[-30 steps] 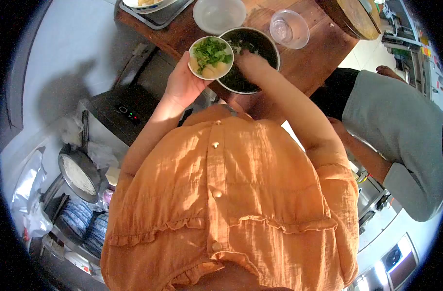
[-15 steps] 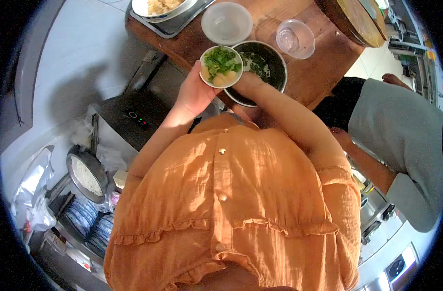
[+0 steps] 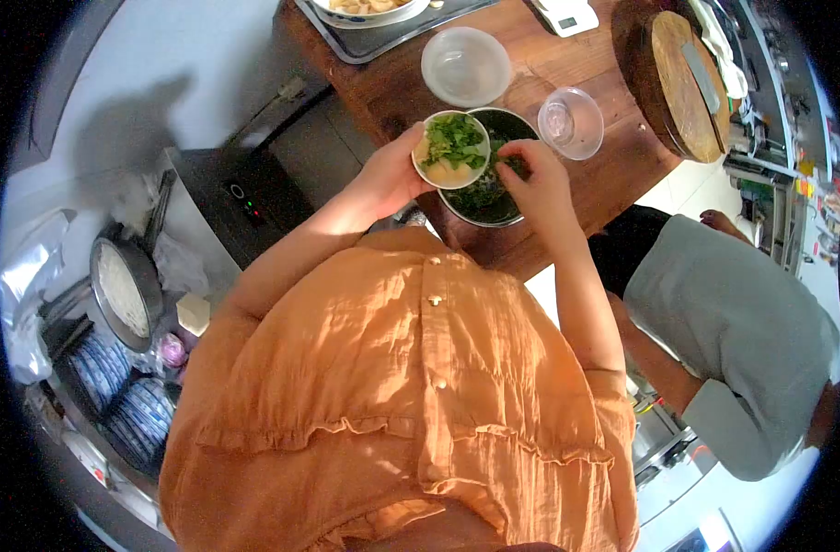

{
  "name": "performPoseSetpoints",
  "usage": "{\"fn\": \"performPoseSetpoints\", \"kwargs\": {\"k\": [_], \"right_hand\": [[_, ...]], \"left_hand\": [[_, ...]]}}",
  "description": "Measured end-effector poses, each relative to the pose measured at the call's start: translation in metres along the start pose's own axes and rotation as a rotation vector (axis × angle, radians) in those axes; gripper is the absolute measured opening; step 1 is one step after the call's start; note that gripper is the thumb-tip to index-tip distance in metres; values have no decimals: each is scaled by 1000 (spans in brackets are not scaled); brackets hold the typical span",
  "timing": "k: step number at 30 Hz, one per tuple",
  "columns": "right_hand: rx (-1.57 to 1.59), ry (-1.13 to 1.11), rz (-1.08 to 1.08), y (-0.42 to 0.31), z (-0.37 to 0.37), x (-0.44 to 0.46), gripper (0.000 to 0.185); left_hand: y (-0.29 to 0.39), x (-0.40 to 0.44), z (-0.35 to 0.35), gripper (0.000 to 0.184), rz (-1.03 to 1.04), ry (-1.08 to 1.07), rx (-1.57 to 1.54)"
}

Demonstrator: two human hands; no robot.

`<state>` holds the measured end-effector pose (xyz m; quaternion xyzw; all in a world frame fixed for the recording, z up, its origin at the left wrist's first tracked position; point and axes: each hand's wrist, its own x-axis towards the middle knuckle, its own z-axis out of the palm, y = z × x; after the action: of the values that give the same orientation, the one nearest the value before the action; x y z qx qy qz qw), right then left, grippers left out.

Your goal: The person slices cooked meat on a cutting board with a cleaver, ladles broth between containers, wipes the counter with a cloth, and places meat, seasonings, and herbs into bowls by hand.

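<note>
In my left hand point(image 3: 390, 177) is a small white bowl point(image 3: 452, 186), tilted over the left side of a dark-walled pot point(image 3: 517, 120). Chopped green leaves point(image 3: 455, 134) lie in the bowl beside pale yellow chunks point(image 3: 448, 171). My right hand point(image 3: 540, 182) is above the right part of the pot, thumb and fingertips pinched together close to the bowl. Whatever is between those fingertips is too small to make out. Dark green chopped leaves point(image 3: 478, 196) cover much of the pot's inside, partly hidden by the bowl and my right hand.
Behind the pot on the wooden table point(image 3: 613, 60) stand a translucent tub point(image 3: 466, 66) and a clear plastic cup point(image 3: 572, 124). A knife point(image 3: 701, 78) rests on a round chopping board point(image 3: 670, 87). A person in grey point(image 3: 733, 313) is close on the right.
My right hand has come up out of the pot, its fingertips now pinched above it. The bowl stays in my left hand. The view has shifted, bringing a white scale into sight.
</note>
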<state>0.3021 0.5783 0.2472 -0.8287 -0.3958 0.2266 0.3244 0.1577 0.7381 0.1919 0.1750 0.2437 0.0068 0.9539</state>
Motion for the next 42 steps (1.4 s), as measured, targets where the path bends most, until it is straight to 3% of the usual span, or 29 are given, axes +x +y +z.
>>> {"fn": "performPoseSetpoints", "kwargs": {"k": [6, 10, 13, 16, 22, 28, 31, 32, 35, 39, 42], "right_hand": [[-135, 0, -239, -29, -2, 13, 24], [-123, -55, -128, -44, -7, 9, 36], [-148, 4, -79, -42, -18, 2, 31], [-210, 9, -199, -29, -10, 2, 25], [-165, 137, -108, -41, -16, -6, 20], [-206, 178, -271, -32, -7, 2, 24], [-4, 305, 28, -26, -21, -8, 25], [75, 280, 141, -26, -27, -10, 23], [-280, 157, -93, 26, -12, -9, 18], [-713, -597, 62, 57, 21, 8, 16], [-784, -735, 114, 56, 44, 14, 19]], "left_hand": [[-12, 8, 12, 45, -42, -61, 12], [-13, 12, 13, 43, -35, -88, -8], [-9, 13, 9, 41, -55, -112, -15], [-10, 12, 8, 42, -97, -112, -38], [-11, 13, 6, 43, -104, -103, -11], [-10, 15, 6, 46, -115, -163, 61], [-2, 9, 19, 48, 27, -94, 86], [4, 7, 18, 48, 54, -84, 82], [16, 8, 3, 48, 74, -75, 81], [15, 6, 8, 48, 60, 22, 71], [6, 10, 11, 48, 53, 43, 67]]}}
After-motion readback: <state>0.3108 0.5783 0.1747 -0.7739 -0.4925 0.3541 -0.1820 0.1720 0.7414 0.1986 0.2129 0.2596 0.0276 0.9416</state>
